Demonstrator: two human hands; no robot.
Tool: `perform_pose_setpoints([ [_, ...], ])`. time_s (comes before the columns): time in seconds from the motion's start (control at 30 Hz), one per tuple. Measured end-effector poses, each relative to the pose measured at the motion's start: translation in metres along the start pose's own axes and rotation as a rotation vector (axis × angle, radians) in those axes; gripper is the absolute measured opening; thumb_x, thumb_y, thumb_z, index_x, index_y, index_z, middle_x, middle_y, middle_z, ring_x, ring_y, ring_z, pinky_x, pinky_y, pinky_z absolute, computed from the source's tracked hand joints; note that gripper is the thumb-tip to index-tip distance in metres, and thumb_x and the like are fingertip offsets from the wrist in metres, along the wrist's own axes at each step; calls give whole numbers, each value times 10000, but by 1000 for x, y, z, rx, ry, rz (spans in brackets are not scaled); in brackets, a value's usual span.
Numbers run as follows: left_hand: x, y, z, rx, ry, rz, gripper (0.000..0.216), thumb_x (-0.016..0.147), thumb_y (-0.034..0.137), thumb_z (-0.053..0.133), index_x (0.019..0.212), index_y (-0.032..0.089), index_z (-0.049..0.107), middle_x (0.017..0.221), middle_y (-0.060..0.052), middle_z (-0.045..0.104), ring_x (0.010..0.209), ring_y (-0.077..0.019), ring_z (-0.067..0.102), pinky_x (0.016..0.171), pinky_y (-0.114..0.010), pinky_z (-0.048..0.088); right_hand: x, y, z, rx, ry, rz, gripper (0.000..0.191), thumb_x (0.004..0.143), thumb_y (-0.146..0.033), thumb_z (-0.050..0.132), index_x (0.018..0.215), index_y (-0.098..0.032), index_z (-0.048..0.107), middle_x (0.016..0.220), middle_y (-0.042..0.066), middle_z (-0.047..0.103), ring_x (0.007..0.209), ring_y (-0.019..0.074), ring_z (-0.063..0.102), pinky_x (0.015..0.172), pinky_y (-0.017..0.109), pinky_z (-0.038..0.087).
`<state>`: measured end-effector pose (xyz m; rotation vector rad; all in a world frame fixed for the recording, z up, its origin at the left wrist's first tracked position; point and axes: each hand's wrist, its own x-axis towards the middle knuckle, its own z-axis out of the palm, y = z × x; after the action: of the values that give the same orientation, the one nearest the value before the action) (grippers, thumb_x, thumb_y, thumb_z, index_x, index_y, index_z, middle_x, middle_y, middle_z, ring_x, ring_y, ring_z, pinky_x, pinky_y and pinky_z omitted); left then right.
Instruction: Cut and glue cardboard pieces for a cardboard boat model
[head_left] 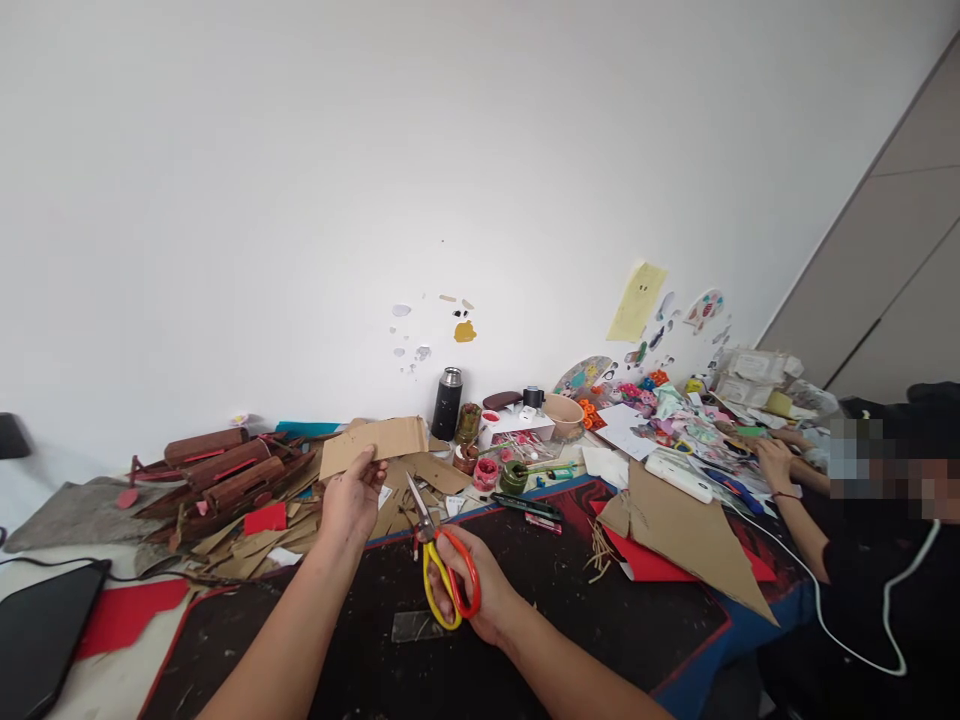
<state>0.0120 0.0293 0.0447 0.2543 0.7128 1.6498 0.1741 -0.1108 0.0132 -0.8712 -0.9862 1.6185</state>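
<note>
Head camera: the left hand (356, 490) grasps a strip of cardboard (390, 438) between thumb and fingers, holding it raised in front of the person. The right hand (484, 590) is closed around the handles of a pair of scissors (426, 532), one yellow and one orange-red. The blades point up and to the left, with their tips near the lower edge of the strip; whether they are slightly parted is hard to tell.

Beneath the hands lies a dark mat (360, 660), and a clear flat piece (414, 627) rests on it near the scissors handles. Just beyond are a pink jar (486, 474), a green jar (514, 478) and a dark knife (527, 507). A black bottle (448, 408) stands upright behind them, near the wall (225, 200).

To the left, cardboard scraps (255, 545) lie heaped beside a brown boat-like model (232, 472). Farther left, red paper (127, 615) lies on the desk (146, 680), partly under a flat black device (45, 640).

To the right, a large cardboard sheet (686, 530) overlaps more red paper (652, 562). Past it, another person's hand (776, 465) is among craft pieces at the right of the desk.
</note>
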Motion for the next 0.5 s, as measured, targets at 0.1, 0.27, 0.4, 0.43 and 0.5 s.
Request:
perform_pose_setpoints([
  [0.1, -3, -3, 2, -9, -4, 12, 172, 792, 15, 769, 869, 150, 696, 685, 4, 715, 552, -94, 658, 516, -151, 530, 3, 2, -2, -34, -23, -2, 815, 776, -870, 765, 1143, -154, 638, 746, -3, 676, 416, 100, 562, 392, 198, 359],
  [0.27, -6, -7, 4, -23, -12, 25, 217, 773, -9, 790, 861, 154, 677, 739, 1, 741, 593, -96, 685, 616, -188, 592, 9, 6, -5, -110, -102, 7, 855, 811, -908, 687, 1218, -162, 595, 783, 60, 749, 502, 171, 694, 462, 211, 441],
  [0.4, -7, -7, 5, -26, -13, 34, 228, 776, -16, 779, 881, 161, 681, 757, 5, 751, 604, -98, 694, 622, -192, 599, 11, 10, -8, -99, -134, 19, 890, 805, -908, 695, 1291, -170, 588, 912, 122, 795, 665, 234, 787, 592, 268, 533],
  [0.43, -7, -7, 5, -26, -14, 37, 233, 774, -17, 780, 887, 163, 683, 759, 8, 751, 604, -97, 693, 616, -188, 596, 11, 11, -8, -91, -139, 25, 906, 799, -910, 699, 1311, -170, 591, 954, 138, 800, 718, 249, 803, 643, 296, 557],
  [0.5, -8, -8, 5, -25, -15, 44, 249, 768, -17, 785, 903, 169, 688, 760, 15, 750, 604, -95, 689, 604, -180, 589, 12, 13, -8, -91, -152, 40, 922, 798, -908, 702, 1339, -170, 590, 1004, 154, 799, 761, 262, 813, 706, 337, 581],
])
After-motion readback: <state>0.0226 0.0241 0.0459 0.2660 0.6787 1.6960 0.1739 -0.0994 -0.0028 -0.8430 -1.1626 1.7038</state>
